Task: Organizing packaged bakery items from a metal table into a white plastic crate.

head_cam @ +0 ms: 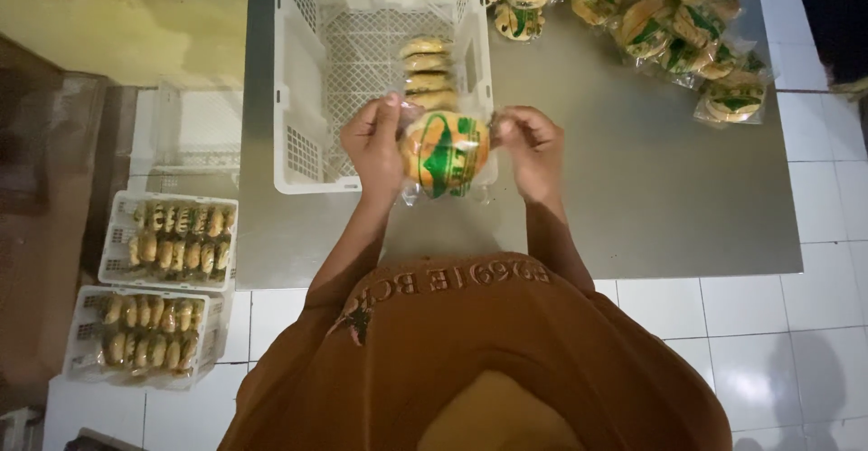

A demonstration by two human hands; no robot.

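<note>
Head view, looking down on a steel table (633, 198), taken as the landmark for all that follows. Both hands are raised over the table's near half, holding one wrapped bun (445, 153) between them: a round golden bun in a clear bag with a green printed mark. Left hand (373, 144) pinches the bag's left edge, fingers closed on the plastic; right hand (531, 144) is clenched on the bag's right edge. The bun hangs just above the table surface, right at the near rim of a white lattice crate (298, 71) that stands on the table's left part. Inside the crate, a short row of wrapped buns (428, 73) stands on edge, just beyond the held bun. On the table's far right corner lies a loose heap of wrapped buns (669, 26), well apart from the hands. On the tiled floor left of the table sit two smaller white crates (154, 297), each filled with rows of buns. The person's brown shirt (470, 352) fills the near edge below the table.
</note>
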